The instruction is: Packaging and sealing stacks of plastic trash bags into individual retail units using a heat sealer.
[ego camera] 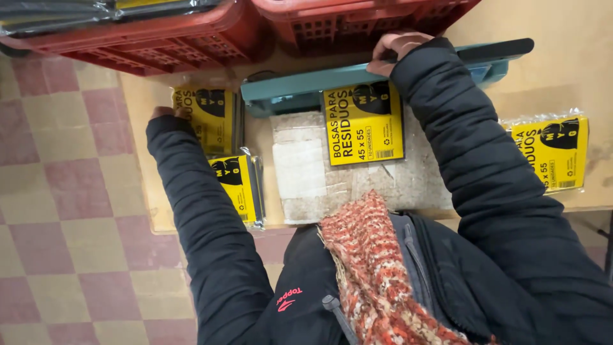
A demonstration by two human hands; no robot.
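My right hand rests with curled fingers on the long arm of a teal bench sealer, pressing it near the middle. A clear pack with a yellow and black label lies on a pale pad, its top edge under that arm. My left hand is mostly hidden by the dark sleeve. It touches the outer edge of a stack of the same yellow-labelled packs. A second stack of packs lies closer to me.
Two red plastic crates stand at the table's far side, one holding dark wrapped packs. Another yellow-labelled pack lies at the right on the wooden table. Checkered floor tiles are on the left.
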